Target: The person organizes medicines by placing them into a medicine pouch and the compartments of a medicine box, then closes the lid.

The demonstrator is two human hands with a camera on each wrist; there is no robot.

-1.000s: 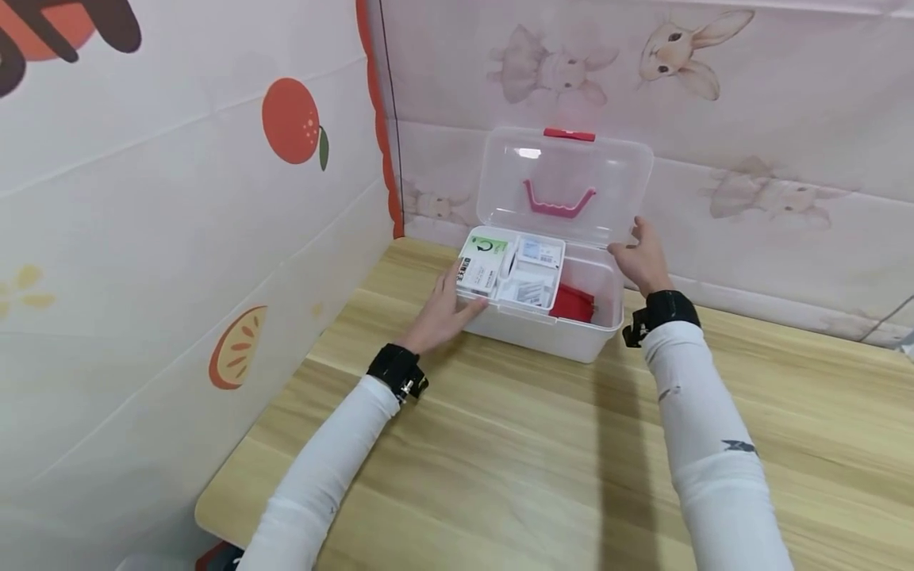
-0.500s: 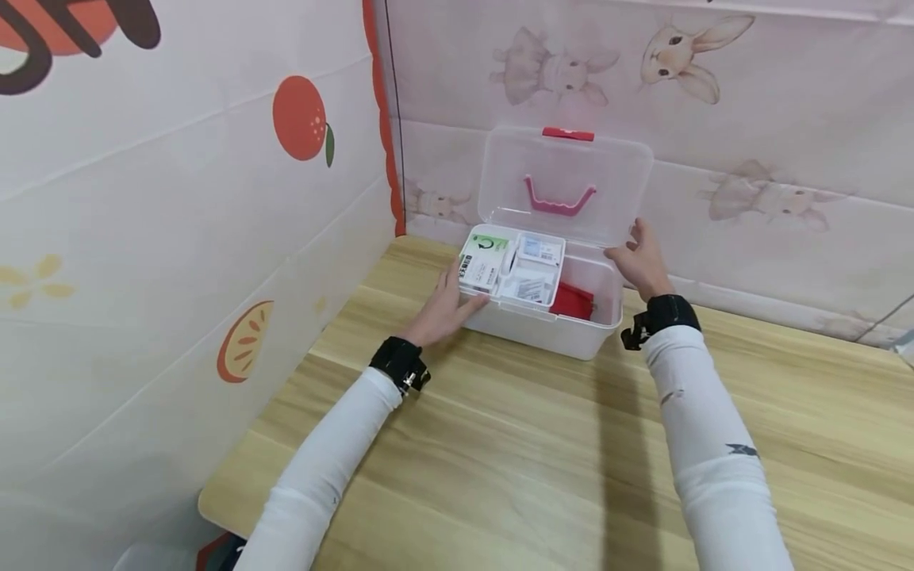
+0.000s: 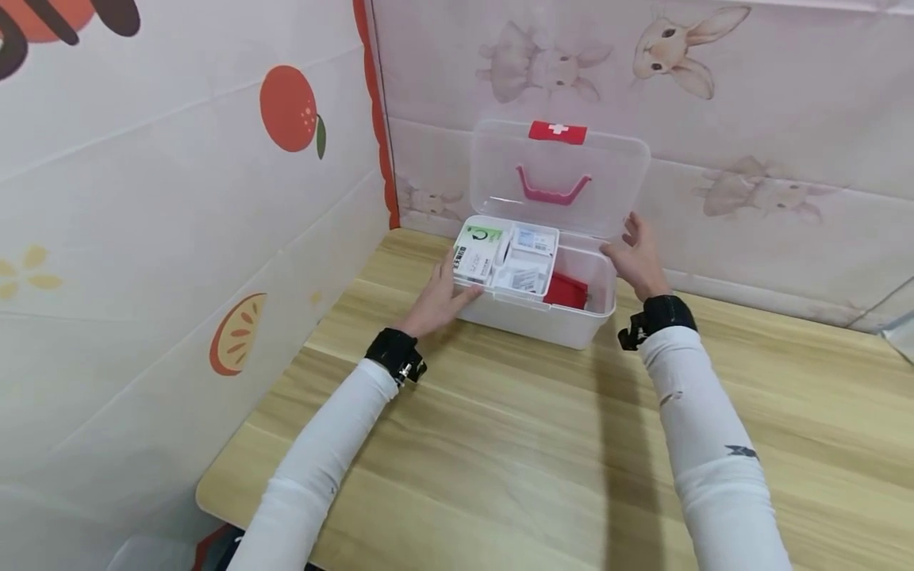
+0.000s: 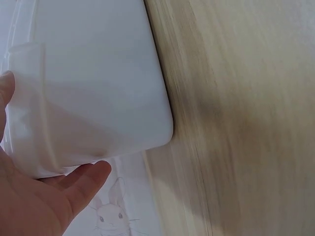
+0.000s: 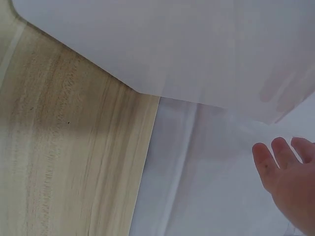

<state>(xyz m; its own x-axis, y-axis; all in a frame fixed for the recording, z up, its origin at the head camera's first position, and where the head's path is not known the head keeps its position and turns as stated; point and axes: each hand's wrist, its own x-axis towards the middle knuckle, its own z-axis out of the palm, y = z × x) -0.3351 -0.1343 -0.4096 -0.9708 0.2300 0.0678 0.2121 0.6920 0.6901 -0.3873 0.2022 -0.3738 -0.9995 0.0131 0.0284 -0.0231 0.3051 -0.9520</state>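
Note:
A translucent first-aid box (image 3: 524, 319) stands on the table with its lid (image 3: 493, 170) raised; the lid has a pink handle (image 3: 552, 194). Inside sits a white tray with a green-and-white carton (image 3: 477, 258) and small packets (image 3: 534, 239). A red item (image 3: 566, 292) lies in the right part. My left hand (image 3: 438, 301) holds the front left corner, thumb at the front rim and fingers along the end wall, as the left wrist view also shows. My right hand (image 3: 639, 262) is at the lid's lower right edge; its fingertips (image 5: 266, 157) extend loosely beside the translucent plastic.
The wooden table (image 3: 485, 444) runs in front of the box and to its right. A white wall cloth with fruit prints (image 3: 288, 109) rises on the left. Behind the lid hangs a pinkish cloth with rabbit prints (image 3: 667, 49). A pale object (image 3: 901, 333) shows at the right edge.
The head view has shifted slightly, so the box appears a little higher and further left. The lid tilts further forward, with the white cross on its red latch now visible. Both hands keep their places.

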